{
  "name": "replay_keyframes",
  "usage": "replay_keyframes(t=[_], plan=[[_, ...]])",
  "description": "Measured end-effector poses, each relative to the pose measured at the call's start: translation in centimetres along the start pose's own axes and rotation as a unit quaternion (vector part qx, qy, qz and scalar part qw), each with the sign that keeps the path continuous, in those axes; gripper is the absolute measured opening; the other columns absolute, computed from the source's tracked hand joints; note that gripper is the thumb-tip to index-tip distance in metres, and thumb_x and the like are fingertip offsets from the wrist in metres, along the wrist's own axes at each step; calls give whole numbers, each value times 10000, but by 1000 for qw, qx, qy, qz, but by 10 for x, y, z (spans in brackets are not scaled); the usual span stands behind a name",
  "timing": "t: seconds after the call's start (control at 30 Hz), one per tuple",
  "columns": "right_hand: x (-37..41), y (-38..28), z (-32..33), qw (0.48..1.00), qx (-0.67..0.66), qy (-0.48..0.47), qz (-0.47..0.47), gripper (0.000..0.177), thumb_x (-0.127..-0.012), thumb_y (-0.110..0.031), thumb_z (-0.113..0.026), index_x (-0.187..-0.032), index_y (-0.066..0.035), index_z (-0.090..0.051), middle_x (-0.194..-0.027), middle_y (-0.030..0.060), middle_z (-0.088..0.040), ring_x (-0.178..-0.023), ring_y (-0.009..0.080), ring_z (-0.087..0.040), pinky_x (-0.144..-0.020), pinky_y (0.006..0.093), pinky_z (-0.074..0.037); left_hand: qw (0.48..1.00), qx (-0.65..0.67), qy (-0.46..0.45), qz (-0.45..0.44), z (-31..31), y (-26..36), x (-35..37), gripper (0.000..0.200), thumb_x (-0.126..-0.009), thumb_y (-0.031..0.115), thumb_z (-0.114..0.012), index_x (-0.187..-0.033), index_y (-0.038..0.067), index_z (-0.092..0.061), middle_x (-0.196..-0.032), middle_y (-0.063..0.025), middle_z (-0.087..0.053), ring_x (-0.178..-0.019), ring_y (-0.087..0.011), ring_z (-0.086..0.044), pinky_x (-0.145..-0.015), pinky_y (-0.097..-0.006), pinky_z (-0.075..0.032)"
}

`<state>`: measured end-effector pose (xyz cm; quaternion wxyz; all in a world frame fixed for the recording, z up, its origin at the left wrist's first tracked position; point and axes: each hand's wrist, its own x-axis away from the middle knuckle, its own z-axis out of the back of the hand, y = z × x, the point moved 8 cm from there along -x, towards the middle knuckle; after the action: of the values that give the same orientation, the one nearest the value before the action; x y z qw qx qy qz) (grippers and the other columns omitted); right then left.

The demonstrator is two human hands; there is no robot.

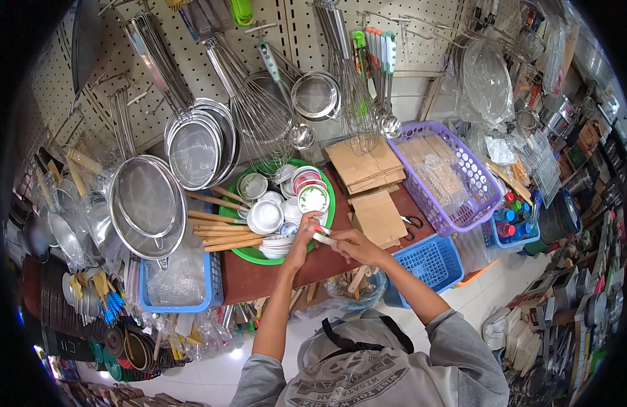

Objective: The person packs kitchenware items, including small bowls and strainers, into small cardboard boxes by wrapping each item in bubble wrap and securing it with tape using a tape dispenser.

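In front of my body, my left hand (pixel 304 239) is closed on a small whitish item (pixel 323 237) with a touch of red and green at its top. Its exact kind is too small to make out. My right hand (pixel 357 246) meets it from the other side, fingers pinched together at its edge. Just beyond my left hand sits a green basin (pixel 330 203) filled with small bowls (pixel 265 217), some white, some patterned. Several wooden-handled utensils (pixel 229 234) lean over its left rim. Flattened brown cardboard pieces (pixel 379 218) lie past my right hand, beside black-handled scissors (pixel 412 226).
A purple basket (pixel 463 220) of packaged goods stands at the right, with a blue basket (pixel 432 261) below it. Another blue basket (pixel 181 306) is at the left. Strainers (pixel 147 197) and whisks (pixel 259 112) hang low from the pegboard over the reddish table (pixel 245 285).
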<state>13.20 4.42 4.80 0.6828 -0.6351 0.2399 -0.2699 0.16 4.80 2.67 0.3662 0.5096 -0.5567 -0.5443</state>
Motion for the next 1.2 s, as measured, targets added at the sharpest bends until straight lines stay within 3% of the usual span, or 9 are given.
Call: replay_keyframes(t=[0.17,0.27,0.37,0.43,0.67,0.77,0.87,1.07,1.2], plan=[[4,-20,-3,999,-17,-8,35,201,-929,-115,-506,-900,49,-618,-806,25,-517,-587,97,-516,-507,236,-466,992,115,-1,56,1,-4,-1,580,-992,538,-399,-1355,88,-427,-1013,-9,-528,-894,-121,-524,-719,-269,-405],[2,-8,-2,999,-7,0,49,204,-938,-130,-505,-914,37,-618,-812,24,-532,-579,101,-521,-502,245,-470,997,68,-25,-11,-5,11,1,575,-1002,550,-357,-1340,92,-441,-982,-13,-547,-873,-116,-526,-718,-272,-402],[2,1,1,1000,-4,19,12,197,-957,-157,-528,-912,11,-620,-815,27,-548,-584,106,-537,-491,258,-474,998,-59,20,-14,2,-3,1,610,-1003,588,-297,-1331,97,-449,-954,-15,-560,-860,-114,-527,-719,-271,-399],[2,7,3,999,-41,18,-27,194,-958,-152,-532,-913,17,-618,-821,32,-546,-581,107,-537,-494,258,-472,999,-41,20,6,0,0,2,613,-998,597,-311,-1332,102,-450,-960,-17,-561,-862,-115,-527,-721,-271,-398],[2,-19,-7,999,-24,-24,39,165,-917,-94,-507,-927,47,-592,-781,32,-513,-593,95,-519,-528,249,-460,993,113,-4,41,-1,1,1,578,-988,555,-421,-1344,100,-440,-953,-11,-543,-863,-117,-528,-720,-270,-406],[1,-11,-6,999,-7,-5,36,154,-912,-95,-512,-908,37,-590,-781,33,-513,-594,97,-524,-527,248,-459,999,2,7,-40,-2,8,2,590,-991,563,-398,-1359,103,-428,-983,-13,-557,-863,-124,-534,-719,-269,-407],[-1,3,-3,1000,-13,-4,11,154,-909,-96,-512,-904,32,-596,-793,33,-515,-595,100,-528,-527,245,-460,1000,-15,9,-21,0,3,3,605,-992,576,-388,-1363,100,-421,-1015,-22,-568,-861,-126,-538,-721,-270,-411],[2,-16,-8,999,-38,-20,33,182,-945,-139,-532,-898,17,-614,-798,25,-536,-597,102,-532,-532,245,-467,993,111,-11,34,-3,8,3,586,-1000,561,-377,-1354,96,-424,-1012,-32,-564,-850,-117,-531,-721,-267,-411],[-1,-6,-4,999,-8,7,32,186,-949,-142,-525,-900,14,-614,-808,25,-548,-604,101,-534,-526,245,-467,1000,24,5,-17,-1,7,2,708,-983,659,-317,-1368,73,-413,-1037,-44,-574,-874,-117,-532,-749,-266,-411]])
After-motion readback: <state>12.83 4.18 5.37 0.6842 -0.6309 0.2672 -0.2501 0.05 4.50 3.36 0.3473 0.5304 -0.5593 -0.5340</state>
